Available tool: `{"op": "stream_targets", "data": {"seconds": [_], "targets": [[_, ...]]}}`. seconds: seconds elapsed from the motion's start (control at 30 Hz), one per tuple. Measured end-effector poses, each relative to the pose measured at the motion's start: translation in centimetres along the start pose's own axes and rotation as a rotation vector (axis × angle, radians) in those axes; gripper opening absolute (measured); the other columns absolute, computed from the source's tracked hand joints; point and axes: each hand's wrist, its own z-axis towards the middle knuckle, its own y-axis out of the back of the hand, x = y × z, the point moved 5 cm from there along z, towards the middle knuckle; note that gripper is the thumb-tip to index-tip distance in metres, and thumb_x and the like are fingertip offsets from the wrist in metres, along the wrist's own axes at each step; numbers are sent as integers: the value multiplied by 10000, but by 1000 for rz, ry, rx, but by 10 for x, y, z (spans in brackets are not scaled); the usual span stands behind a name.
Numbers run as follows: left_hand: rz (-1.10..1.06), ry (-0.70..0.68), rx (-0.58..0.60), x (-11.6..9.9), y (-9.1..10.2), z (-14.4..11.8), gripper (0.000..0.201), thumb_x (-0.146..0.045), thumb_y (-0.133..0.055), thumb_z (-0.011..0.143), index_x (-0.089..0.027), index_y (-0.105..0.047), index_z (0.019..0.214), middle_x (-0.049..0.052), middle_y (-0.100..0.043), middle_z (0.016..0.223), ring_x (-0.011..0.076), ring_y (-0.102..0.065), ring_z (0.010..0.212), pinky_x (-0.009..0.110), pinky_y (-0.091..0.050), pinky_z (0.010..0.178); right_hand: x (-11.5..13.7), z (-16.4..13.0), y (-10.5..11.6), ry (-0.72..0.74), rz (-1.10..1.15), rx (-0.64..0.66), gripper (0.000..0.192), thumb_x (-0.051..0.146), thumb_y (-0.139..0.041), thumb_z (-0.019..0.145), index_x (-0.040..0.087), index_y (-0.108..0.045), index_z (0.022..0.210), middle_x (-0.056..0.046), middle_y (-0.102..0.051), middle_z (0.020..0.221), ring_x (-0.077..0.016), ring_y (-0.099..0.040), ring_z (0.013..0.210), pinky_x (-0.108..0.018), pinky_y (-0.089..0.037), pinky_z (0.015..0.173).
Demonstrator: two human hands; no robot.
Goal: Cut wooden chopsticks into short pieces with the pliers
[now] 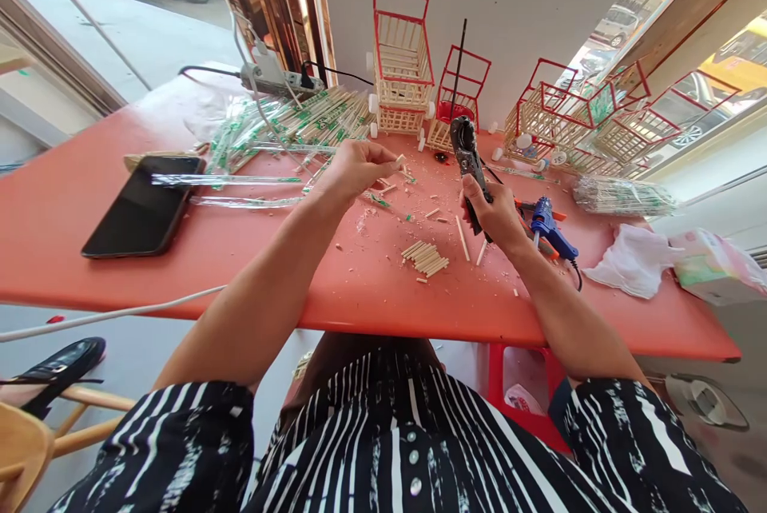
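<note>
My left hand [352, 171] reaches over the middle of the table, thumb and fingers pinched on a short wooden stick piece [402, 162]. To its right, my right hand [496, 213] is wrapped round a black plier-like hand tool [469, 161], held upright with its head pointing away from me; its exact kind is unclear. Between my forearms lies a neat row of short cut sticks [425, 257]. Two longer sticks [462, 239] and scattered chips and dust lie below the tool.
Small stick-built carts with red handles [403, 57] stand along the wall. Wrapped sticks [288, 125] heap up at the back left, beside a power strip [279, 81]. A phone [144, 205] lies left. A blue glue gun [551, 229], tissue [632, 260] and another stick bundle [620, 195] lie right.
</note>
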Motion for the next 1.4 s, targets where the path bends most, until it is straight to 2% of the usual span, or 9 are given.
{"op": "stream_targets", "data": {"seconds": [0.03,0.1,0.27,0.43,0.63,0.87,1.1,1.27,1.4], "targets": [[24,-30,-16,-2,1,0,103,-224,-874,717,-154,-800,706,40,-690,639,114,-565,566,264,-492,587,0,0,0,-2,24,2,773,950,-491,828,203,-606,666,-48,-613,590,-162,-604,517,-307,-492,537],[90,-72,70,-5,-7,-3,109,-248,-864,726,-155,-808,713,33,-675,616,112,-539,544,266,-459,572,0,0,0,-15,65,3,781,962,-508,803,201,-613,661,-53,-623,592,-162,-614,515,-304,-505,532],[349,-154,518,-7,-53,-23,73,-199,-820,666,-159,-779,622,12,-663,558,119,-538,520,256,-390,548,-2,1,-2,-39,111,-5,799,984,-540,750,194,-626,667,-60,-638,596,-160,-618,514,-298,-520,511],[569,-167,674,-4,-72,-37,90,-109,-706,650,-162,-778,661,-24,-668,553,122,-583,541,239,-390,568,-6,2,-5,-57,169,1,787,971,-558,752,191,-632,677,-44,-629,583,-140,-597,481,-266,-490,446],[633,-101,734,-2,-68,-37,101,-97,-676,679,-145,-760,650,-22,-670,559,110,-578,561,228,-396,583,-10,5,-14,-108,386,95,767,962,-594,738,199,-635,678,-39,-629,575,-146,-605,481,-269,-501,444],[435,-20,522,-3,-52,-24,144,-73,-660,757,-154,-690,643,25,-696,601,137,-631,563,228,-424,523,-6,4,-25,-334,757,243,741,913,-533,844,202,-733,909,-50,-671,610,-212,-689,622,-329,-593,583],[-128,105,-109,2,-5,7,239,-73,-627,927,-162,-602,707,1,-642,600,84,-551,475,203,-401,484,-7,6,-29,-410,1025,301,828,897,-404,913,149,-744,1019,-88,-728,690,-230,-729,705,-375,-635,719],[-495,175,-357,7,20,38,273,-100,-648,950,-180,-550,709,-4,-639,658,82,-545,495,225,-445,521,-7,6,-30,-436,1139,317,831,851,-331,969,140,-739,1098,-104,-753,747,-239,-740,746,-412,-642,781],[-488,75,-550,11,31,71,282,-145,-640,978,-220,-506,742,-31,-615,661,83,-535,514,228,-423,537,-4,5,-31,-435,1169,298,843,846,-308,977,135,-733,1133,-111,-760,776,-244,-745,762,-419,-640,797]]}}
